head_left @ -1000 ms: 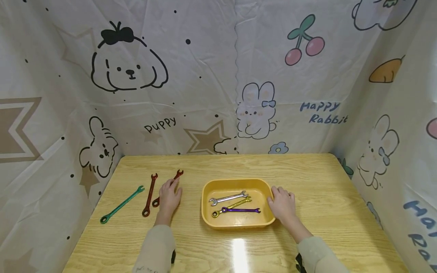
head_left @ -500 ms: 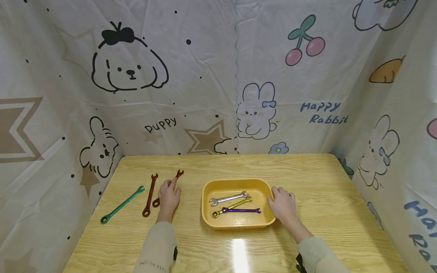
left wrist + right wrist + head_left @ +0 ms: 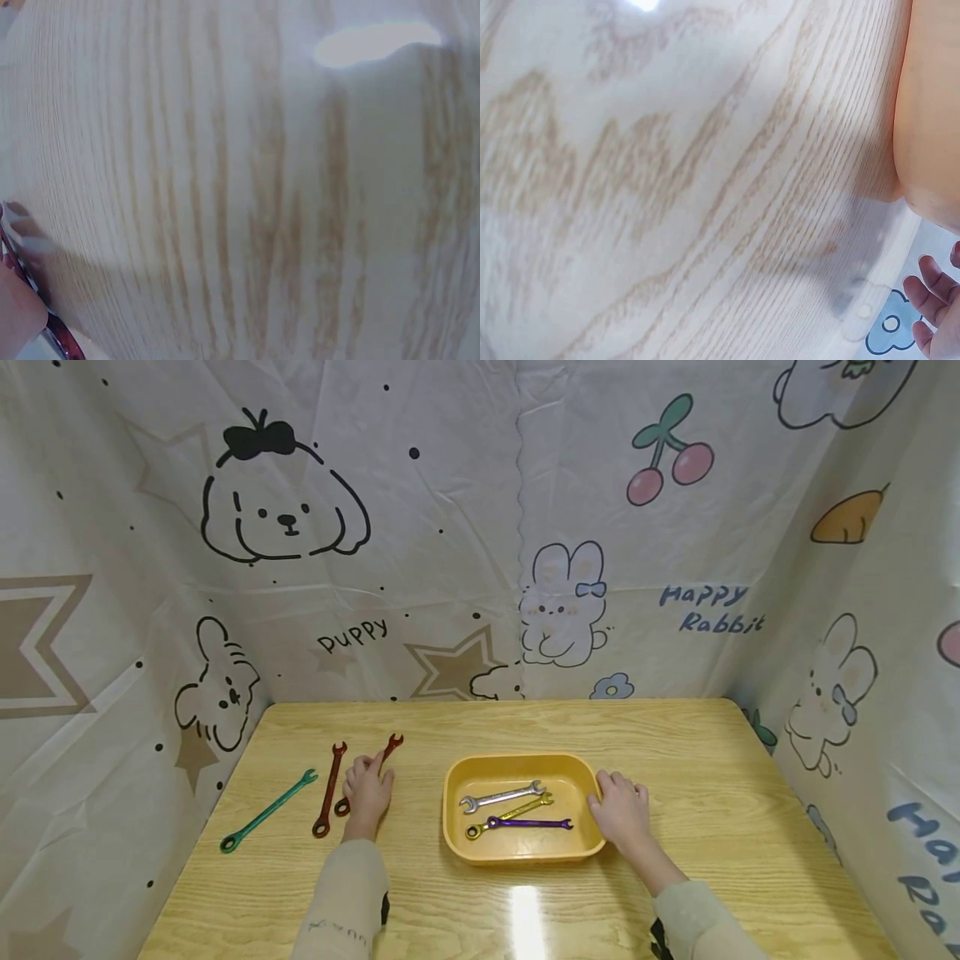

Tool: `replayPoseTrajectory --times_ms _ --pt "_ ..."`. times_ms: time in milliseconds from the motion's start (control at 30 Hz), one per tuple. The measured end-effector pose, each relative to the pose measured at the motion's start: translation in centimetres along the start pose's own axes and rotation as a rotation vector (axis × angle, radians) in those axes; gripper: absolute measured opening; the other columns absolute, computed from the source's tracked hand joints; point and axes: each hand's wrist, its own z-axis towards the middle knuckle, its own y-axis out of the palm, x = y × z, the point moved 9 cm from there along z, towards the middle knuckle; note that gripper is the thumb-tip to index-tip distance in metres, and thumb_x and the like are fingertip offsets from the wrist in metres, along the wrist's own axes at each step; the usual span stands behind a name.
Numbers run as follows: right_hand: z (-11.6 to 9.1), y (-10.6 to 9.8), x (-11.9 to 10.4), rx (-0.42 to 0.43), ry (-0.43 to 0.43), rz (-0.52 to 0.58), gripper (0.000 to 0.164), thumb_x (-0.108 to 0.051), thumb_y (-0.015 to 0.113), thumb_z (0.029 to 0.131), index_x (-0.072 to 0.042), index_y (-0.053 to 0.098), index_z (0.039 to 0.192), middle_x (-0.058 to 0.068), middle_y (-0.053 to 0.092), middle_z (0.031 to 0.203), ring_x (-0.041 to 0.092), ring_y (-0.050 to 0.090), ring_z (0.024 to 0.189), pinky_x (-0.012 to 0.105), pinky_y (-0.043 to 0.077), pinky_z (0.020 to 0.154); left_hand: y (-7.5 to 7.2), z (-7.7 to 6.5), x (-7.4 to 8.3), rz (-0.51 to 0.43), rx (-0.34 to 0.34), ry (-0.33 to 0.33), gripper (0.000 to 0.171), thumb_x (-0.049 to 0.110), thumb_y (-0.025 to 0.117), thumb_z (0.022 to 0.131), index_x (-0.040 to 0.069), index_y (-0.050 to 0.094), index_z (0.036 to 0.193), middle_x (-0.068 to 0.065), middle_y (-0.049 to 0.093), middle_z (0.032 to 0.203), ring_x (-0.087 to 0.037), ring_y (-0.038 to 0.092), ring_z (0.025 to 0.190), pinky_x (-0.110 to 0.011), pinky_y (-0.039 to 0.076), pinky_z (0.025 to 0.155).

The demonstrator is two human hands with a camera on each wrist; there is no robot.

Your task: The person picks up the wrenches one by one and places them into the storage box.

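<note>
My left hand (image 3: 367,795) is over a red wrench (image 3: 392,746) left of the tray, its fingers and thumb gripping the middle of the shaft. Both ends of that wrench stick out past the hand. At the left wrist view's edge, a fingertip (image 3: 21,311) lies against the red metal. My right hand (image 3: 621,808) holds the right rim of a yellow plastic tray (image 3: 525,852). In the right wrist view several of its fingers (image 3: 934,281) are loosely bent beside the tray's corner. Inside the tray lie a silver wrench (image 3: 501,796), a gold wrench (image 3: 528,807) and a purple wrench (image 3: 532,822).
Another red wrench (image 3: 329,789) and a green wrench (image 3: 268,811) lie on the wood-grain table (image 3: 420,910), left of my left hand. A patterned cloth (image 3: 450,527) hangs behind the table and along both sides.
My left hand has shifted very slightly left and drawn in around the red wrench. The right hand and the tray stay where they were.
</note>
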Motion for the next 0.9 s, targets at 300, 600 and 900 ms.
replayPoseTrajectory --times_ms 300,600,900 --pt "-0.06 0.05 -0.03 -0.008 0.006 0.0 0.037 -0.025 0.05 0.09 -0.002 0.052 0.119 0.018 0.054 0.113 0.035 0.049 0.106 0.055 0.024 0.095 -0.62 -0.46 -0.18 -0.001 0.095 -0.045 0.04 0.021 0.048 0.095 0.007 0.047 0.132 -0.018 0.036 0.115 -0.034 0.029 0.1 -0.05 0.02 0.086" --pt "-0.03 -0.07 0.01 0.0 0.0 -0.001 0.036 -0.023 0.051 0.089 -0.002 0.052 0.118 0.019 0.054 0.111 0.037 0.05 0.104 0.056 0.025 0.094 -0.87 -0.91 -0.27 -0.037 0.223 -0.098 0.03 0.018 0.055 0.092 0.008 0.061 0.119 -0.015 0.044 0.105 -0.031 0.034 0.092 -0.046 0.021 0.082" --pt "0.01 -0.09 0.0 0.004 0.003 0.005 0.036 -0.024 0.05 0.089 -0.002 0.052 0.117 0.018 0.055 0.112 0.036 0.049 0.105 0.056 0.025 0.094 -0.8 -0.91 -0.46 -0.05 0.239 -0.11 0.028 0.017 0.056 0.091 0.01 0.063 0.117 -0.013 0.045 0.103 -0.03 0.035 0.09 -0.046 0.021 0.083"
